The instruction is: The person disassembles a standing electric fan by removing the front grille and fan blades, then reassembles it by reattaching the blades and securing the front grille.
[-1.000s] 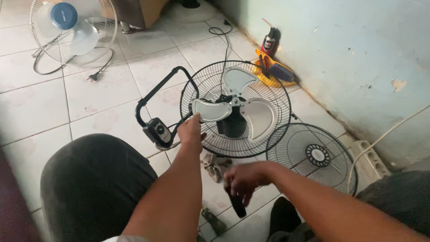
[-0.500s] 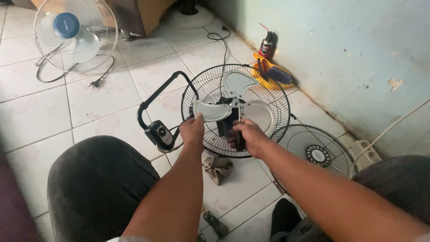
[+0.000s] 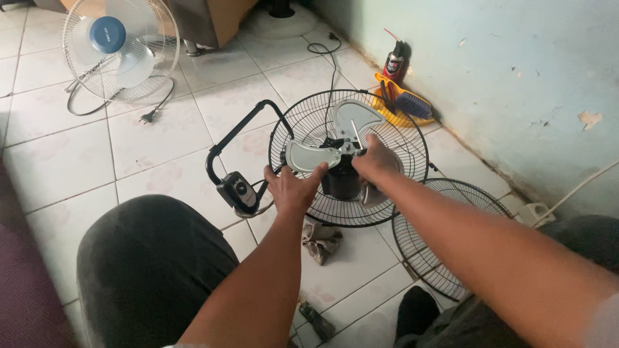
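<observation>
Grey fan blades (image 3: 335,138) (black rear grille (image 3: 387,116)): left hand (image 3: 290,190) grip clamped on blade, right hand (image 3: 374,161) unclear.

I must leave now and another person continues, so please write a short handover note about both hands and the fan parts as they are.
Left hand: grips the rim of the rear black fan guard, beside one grey blade.
Right hand: on the blade hub, over the black motor; whether the fingers hold a tool cannot be seen.
Done: front guard is off, lying on the floor tiles beside the fan.
Left: blades are still on the motor.
Nearby: rag, spray can at the wall.
</observation>
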